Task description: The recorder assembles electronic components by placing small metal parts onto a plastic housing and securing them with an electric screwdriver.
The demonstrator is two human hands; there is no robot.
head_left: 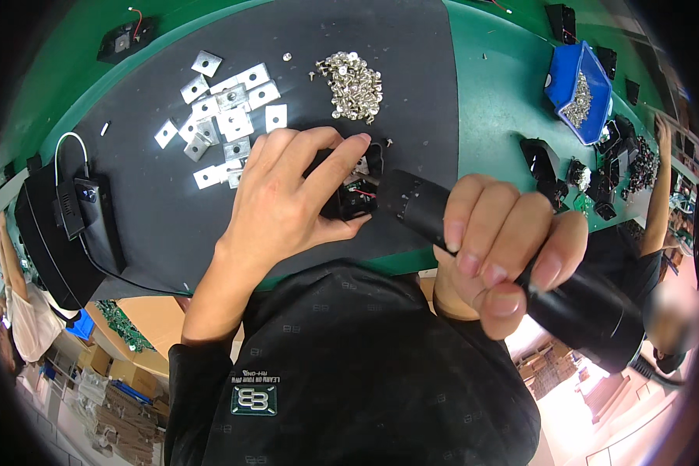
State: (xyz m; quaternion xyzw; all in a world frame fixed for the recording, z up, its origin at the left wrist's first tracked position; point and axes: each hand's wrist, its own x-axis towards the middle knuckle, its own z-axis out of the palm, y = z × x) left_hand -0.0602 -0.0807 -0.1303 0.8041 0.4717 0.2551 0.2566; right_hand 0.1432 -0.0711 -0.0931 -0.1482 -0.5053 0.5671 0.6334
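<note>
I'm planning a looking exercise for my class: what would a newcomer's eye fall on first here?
Probably the large black tool in the right hand, right of centre, its nose pointing toward the small black housing held by the left hand. Next, the heap of silvery screws beyond that housing and the bright metal plates scattered to its upper left. The blue bin stands out at upper right against the green table.

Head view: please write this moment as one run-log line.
left hand: holding open black plastic housing; right hand: holding black cylindrical corded tool; dark grey mat: silver rectangular metal plates, heaped silver metal screws
</note>
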